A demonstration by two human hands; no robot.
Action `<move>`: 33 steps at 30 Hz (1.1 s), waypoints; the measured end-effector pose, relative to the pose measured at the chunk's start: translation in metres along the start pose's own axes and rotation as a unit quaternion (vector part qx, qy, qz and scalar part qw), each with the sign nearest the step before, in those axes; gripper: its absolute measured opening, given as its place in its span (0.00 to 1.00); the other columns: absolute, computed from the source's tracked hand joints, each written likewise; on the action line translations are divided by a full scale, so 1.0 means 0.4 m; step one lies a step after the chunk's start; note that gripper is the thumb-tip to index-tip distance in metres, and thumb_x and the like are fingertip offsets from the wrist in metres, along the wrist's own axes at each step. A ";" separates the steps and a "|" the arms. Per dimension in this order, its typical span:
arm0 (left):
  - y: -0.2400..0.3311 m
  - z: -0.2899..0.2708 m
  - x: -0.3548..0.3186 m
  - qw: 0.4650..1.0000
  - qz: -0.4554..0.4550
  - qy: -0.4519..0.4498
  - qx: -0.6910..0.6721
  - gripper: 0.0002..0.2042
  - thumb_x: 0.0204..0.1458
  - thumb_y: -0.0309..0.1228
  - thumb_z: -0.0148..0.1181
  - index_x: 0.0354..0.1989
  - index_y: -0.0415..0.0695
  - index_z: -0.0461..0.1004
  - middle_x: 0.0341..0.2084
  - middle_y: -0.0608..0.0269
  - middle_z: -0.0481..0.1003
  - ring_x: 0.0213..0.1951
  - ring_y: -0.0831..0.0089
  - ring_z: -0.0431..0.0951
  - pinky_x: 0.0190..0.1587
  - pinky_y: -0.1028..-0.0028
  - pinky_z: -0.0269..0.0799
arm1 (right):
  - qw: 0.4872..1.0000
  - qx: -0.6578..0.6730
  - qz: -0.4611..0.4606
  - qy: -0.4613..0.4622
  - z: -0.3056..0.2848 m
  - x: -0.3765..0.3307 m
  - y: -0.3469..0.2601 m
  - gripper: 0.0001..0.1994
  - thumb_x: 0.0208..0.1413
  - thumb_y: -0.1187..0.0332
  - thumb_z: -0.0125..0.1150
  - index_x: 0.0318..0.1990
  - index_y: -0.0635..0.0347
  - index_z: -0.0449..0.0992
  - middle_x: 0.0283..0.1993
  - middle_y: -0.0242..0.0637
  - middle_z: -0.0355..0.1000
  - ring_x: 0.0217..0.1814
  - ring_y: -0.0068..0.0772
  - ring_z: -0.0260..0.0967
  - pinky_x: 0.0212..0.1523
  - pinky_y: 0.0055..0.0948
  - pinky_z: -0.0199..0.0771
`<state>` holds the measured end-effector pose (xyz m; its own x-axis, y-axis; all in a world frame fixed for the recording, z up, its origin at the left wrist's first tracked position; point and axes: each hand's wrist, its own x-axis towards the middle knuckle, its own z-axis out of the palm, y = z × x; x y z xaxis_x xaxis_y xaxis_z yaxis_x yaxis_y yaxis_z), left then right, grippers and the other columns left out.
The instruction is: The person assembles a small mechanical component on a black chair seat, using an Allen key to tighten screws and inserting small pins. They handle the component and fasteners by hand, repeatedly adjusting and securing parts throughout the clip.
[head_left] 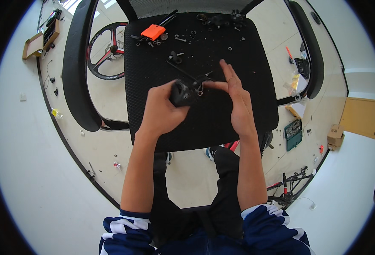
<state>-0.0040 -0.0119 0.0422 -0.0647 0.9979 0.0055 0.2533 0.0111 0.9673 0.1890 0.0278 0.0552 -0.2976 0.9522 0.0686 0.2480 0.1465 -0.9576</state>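
Observation:
My left hand [162, 110] is wrapped round a chunky black part [182, 95], whose exact kind I cannot make out. It is held above the black chair seat [208, 131]. A small ring-like metal piece [200, 90] shows at its right end, where a thin black rod [180, 70] slants up to the left. My right hand [238, 100] has its fingers stretched apart. One finger reaches left to the end of the black part, and another points away from me. Beyond the hands, a small black clamp-like piece with a bolt [176, 57] lies on the seat.
An orange folding tool [153, 32], bolts, nuts and black parts [221, 20] lie on the far seat. Armrests [82, 63] flank it. On the floor are a spoked wheel [111, 53], a green tool case [294, 135], a cardboard box [335, 136] and a bicycle frame [287, 187].

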 end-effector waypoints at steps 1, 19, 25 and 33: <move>-0.002 0.004 0.000 1.000 0.014 -0.027 0.008 0.09 0.39 0.16 0.64 0.32 0.35 0.77 0.24 0.62 0.80 0.28 0.79 0.78 0.33 0.76 0.71 | 1.000 0.022 0.002 0.008 0.004 0.001 -0.003 0.30 0.71 0.48 0.35 0.51 0.61 0.82 0.72 0.49 0.60 0.81 0.45 0.40 0.76 0.47 0.37; -0.013 0.000 0.013 0.995 0.022 -0.040 0.093 0.08 0.40 0.17 0.64 0.31 0.36 0.77 0.21 0.64 0.77 0.25 0.80 0.74 0.31 0.77 0.69 | 0.994 0.104 -0.029 -0.003 0.012 0.005 0.000 0.23 0.69 0.53 0.44 0.48 0.59 0.84 0.72 0.48 0.61 0.79 0.45 0.44 0.74 0.45 0.44; -0.003 -0.018 0.013 0.994 0.001 -0.026 0.104 0.08 0.40 0.18 0.65 0.32 0.37 0.78 0.21 0.61 0.77 0.25 0.79 0.75 0.31 0.77 0.69 | 0.999 0.037 -0.009 -0.026 -0.014 0.003 0.016 0.23 0.69 0.52 0.45 0.53 0.57 0.82 0.73 0.51 0.59 0.79 0.45 0.45 0.74 0.46 0.45; 0.010 -0.013 0.016 0.994 0.003 -0.055 0.093 0.08 0.41 0.18 0.64 0.31 0.36 0.77 0.22 0.61 0.79 0.27 0.80 0.78 0.31 0.78 0.69 | 0.992 0.123 -0.023 -0.012 0.014 0.000 0.016 0.23 0.68 0.52 0.46 0.54 0.59 0.81 0.73 0.50 0.59 0.79 0.46 0.44 0.75 0.46 0.44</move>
<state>-0.0085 -0.0058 0.0476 0.0414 0.9988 -0.0266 0.4280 0.0063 0.9037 0.1852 0.0273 0.0476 -0.3260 0.9389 0.1102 0.0015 0.1171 -0.9931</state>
